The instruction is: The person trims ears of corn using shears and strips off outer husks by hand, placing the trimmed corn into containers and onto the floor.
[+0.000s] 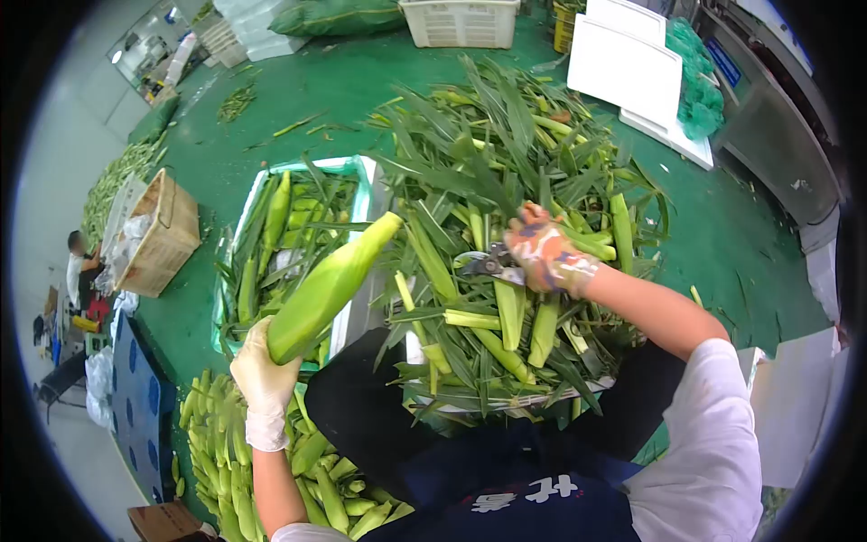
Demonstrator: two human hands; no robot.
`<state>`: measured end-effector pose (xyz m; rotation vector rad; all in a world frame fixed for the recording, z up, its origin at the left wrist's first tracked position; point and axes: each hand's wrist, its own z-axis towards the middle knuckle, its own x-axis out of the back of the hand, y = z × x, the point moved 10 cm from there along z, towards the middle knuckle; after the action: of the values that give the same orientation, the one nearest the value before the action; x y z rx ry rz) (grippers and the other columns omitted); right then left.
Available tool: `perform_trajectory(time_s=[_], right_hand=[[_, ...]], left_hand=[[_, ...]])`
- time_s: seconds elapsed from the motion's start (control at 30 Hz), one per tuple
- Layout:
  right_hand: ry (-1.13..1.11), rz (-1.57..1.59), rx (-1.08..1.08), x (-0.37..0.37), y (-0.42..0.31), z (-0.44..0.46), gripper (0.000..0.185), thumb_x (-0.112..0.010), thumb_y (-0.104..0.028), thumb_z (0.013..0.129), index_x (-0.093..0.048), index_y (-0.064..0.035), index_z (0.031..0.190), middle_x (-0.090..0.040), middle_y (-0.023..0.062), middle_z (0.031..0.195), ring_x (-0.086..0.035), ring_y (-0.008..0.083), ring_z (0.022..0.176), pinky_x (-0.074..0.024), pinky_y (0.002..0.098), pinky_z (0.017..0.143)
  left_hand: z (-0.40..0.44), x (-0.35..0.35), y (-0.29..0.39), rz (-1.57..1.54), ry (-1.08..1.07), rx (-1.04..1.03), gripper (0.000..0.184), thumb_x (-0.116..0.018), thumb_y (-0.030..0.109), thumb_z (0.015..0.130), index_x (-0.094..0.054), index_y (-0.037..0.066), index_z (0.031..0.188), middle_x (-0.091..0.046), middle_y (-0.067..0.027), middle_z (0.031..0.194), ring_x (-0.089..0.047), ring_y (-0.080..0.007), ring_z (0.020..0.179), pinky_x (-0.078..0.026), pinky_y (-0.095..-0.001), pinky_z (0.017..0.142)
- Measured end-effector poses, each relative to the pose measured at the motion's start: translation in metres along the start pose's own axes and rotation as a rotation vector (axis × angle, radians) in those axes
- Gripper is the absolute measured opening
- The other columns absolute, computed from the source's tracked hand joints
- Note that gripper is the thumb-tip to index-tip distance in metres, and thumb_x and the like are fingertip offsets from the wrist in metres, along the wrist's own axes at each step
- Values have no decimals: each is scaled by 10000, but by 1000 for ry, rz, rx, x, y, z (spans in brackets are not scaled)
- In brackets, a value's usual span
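Note:
A large green ear of corn in its husk (330, 291) is held by its lower end in my left hand (265, 370), which wears a white glove. Its pale tip points up and to the right. In a patterned glove, my right hand (545, 248) grips a pair of pruning shears (492, 265) over the big heap of leaves and stalks (506, 172). The shears' blades point left, apart from the held ear. Beneath the held ear, a foam box with green lining (366, 194) contains more husked ears. Many ears lie in a pile (325, 488) at the lower left.
A tan crate (181, 221) and a blue pallet (135, 397) stand left. White foam lids (623, 68) and green netting (695, 86) are at the upper right. A white basket (461, 25) stands at the top. Another person (81, 266) sits far left.

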<state>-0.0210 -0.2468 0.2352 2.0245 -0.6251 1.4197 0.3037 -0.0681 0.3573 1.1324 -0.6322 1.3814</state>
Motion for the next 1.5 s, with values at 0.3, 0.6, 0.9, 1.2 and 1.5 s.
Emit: perform_trajectory(time_s=[0.3,0.6,0.9,1.2,1.5], right_hand=[[141,1008,-203,27,-44,-122,732,-705,-282,693,-368,27,1265,-508,256,1077,-539,386,974,-458,427,866],[185,1207,66,54,-18,-127,821,-808,-366,653,-397,5,1260,-529,166,1071,-504,230,1001,-427,364,877],[54,1378,-351,-4,20,-166,197,-664,-134,812,-499,-29,839,-539,36,563,-567,129,468,-461,288,444],[563,1763,-242,62,-24,-129,559,-803,-381,740,-509,-36,1067,-578,64,898,-521,136,802,-466,285,735],[605,1440,-565,21,44,-144,261,-711,-153,765,-521,-34,898,-581,36,705,-561,129,620,-479,284,553]], left_hand=[[-7,-13,67,-145,-63,6,476,-756,114,646,-585,82,1090,-675,-169,948,-657,-351,876,-514,-392,795],[-48,-25,128,-252,-189,-287,539,-769,111,640,-566,45,1135,-660,-164,976,-662,-345,813,-538,-393,727],[-8,-34,103,-474,-253,-54,524,-782,43,667,-541,30,1132,-673,-163,945,-670,-254,858,-525,-347,790],[-59,-92,229,-1404,-606,78,646,-674,-58,722,-420,25,1309,-600,-64,1030,-616,-143,816,-530,-288,743],[-67,-88,200,-1411,-817,243,655,-617,-140,744,-390,8,1340,-578,-73,1152,-628,-161,924,-518,-288,854]])
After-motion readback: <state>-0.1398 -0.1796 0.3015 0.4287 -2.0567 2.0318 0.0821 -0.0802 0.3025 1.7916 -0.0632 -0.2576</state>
